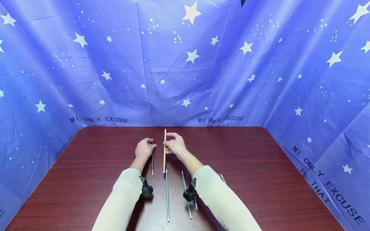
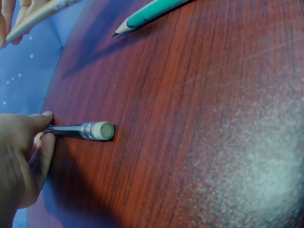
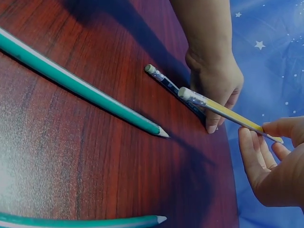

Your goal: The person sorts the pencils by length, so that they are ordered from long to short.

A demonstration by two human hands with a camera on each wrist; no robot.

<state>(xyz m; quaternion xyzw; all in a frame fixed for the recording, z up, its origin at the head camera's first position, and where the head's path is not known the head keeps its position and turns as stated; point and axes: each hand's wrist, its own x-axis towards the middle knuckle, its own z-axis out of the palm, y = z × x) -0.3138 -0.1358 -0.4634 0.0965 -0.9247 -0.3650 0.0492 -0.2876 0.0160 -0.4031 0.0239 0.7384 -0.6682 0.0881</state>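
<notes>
My left hand [image 1: 144, 148] pinches a dark pencil [image 1: 152, 162] near its far end, thumb and fingers on either side. Its pale eraser points toward me, close to the tabletop in the left wrist view. To the right, my right hand [image 1: 177, 144] holds a yellow pencil [image 1: 164, 157] between thumb and fingertips. That pencil is raised, its sharpened tip away from me and its white eraser nearer, as the right wrist view shows. Just below it lies a green pencil [image 1: 167, 199], tip pointing away from me.
A second green pencil [image 1: 186, 192] lies further right, partly behind the right wrist's black camera [image 1: 189, 191]. Another pencil [image 1: 196, 205] is mostly hidden by the right sleeve [image 1: 222, 199]. Blue star-printed cloth [image 1: 173, 64] surrounds the reddish-brown table [image 1: 245, 160] at its back and sides.
</notes>
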